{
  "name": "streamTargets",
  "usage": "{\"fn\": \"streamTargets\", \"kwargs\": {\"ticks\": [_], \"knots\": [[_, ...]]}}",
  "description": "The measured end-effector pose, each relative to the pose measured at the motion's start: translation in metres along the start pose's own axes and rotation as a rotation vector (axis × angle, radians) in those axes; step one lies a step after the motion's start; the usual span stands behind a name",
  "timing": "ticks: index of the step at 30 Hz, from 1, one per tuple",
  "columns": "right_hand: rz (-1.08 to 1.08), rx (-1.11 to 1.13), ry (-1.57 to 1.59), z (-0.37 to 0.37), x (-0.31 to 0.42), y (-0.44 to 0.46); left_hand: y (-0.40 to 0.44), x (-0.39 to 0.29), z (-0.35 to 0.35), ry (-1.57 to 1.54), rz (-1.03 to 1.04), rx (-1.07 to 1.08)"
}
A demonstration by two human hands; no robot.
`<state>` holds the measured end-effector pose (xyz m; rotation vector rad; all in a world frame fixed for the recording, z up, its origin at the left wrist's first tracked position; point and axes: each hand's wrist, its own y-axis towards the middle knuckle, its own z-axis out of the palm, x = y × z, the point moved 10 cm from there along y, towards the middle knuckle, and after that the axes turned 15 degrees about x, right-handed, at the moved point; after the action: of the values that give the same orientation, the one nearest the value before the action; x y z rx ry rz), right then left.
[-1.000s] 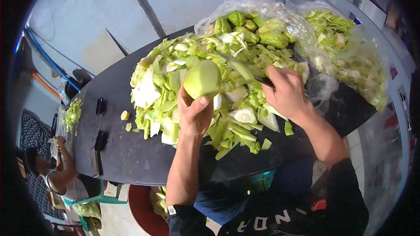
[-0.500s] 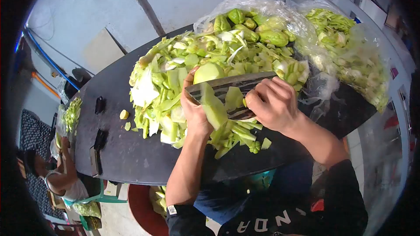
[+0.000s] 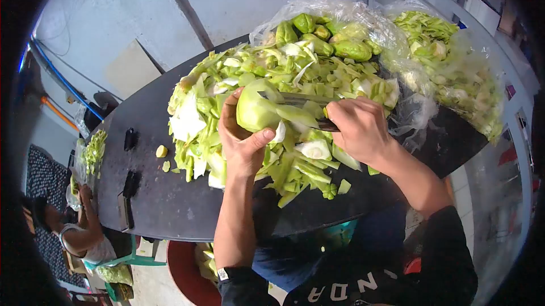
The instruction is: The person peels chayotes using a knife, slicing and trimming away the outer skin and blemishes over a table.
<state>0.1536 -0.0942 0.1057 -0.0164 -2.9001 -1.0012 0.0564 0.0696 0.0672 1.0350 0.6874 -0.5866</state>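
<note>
My left hand (image 3: 241,141) is closed around a peeled, pale green chayote (image 3: 252,110), thumb toward me. In my right hand (image 3: 360,127) is a large knife (image 3: 292,98), its blade pointing left against the chayote's right side. A slice (image 3: 298,116) lies along the blade, partly covering it. Most of the handle is hidden by my fingers. Just beyond and below both hands, a big heap of chayote slices and peelings (image 3: 221,70) covers the middle of the dark table (image 3: 176,204).
Whole green chayotes (image 3: 352,51) sit in clear plastic behind the heap. A plastic bag of cut pieces (image 3: 454,96) stands at the right. A red tub (image 3: 184,272) is below the table's front edge. Another person (image 3: 85,232) sits at the far left, near more slices (image 3: 93,150).
The knife has turned from showing its broad face to nearly edge-on. Slices that clung to the blade have shifted or dropped onto the heap. My left hand has moved slightly left with the chayote.
</note>
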Motion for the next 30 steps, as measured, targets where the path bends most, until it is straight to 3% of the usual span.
{"fn": "streamTargets", "kwargs": {"ticks": [10, 12, 15, 25, 27, 30], "knots": [[0.089, 0.093, 0.101, 0.017, -0.018, 0.001, -0.003, -0.001, -0.003, 0.085, -0.081, 0.001], [0.235, 0.248, 0.131, 0.040, -0.040, 0.002, 0.001, 0.005, 0.002, 0.048, -0.118, 0.065], [0.247, 0.249, 0.117, 0.034, -0.040, 0.000, 0.000, 0.012, 0.002, -0.054, -0.091, 0.047], [-0.038, 0.037, 0.045, 0.006, -0.005, 0.003, 0.000, 0.011, -0.002, -0.027, -0.076, 0.034], [0.215, 0.191, 0.075, 0.028, -0.035, 0.006, -0.001, 0.014, 0.005, 0.020, -0.109, 0.080], [0.215, 0.181, 0.060, 0.024, -0.046, 0.005, 0.004, 0.012, 0.009, -0.004, -0.107, 0.079]]}}
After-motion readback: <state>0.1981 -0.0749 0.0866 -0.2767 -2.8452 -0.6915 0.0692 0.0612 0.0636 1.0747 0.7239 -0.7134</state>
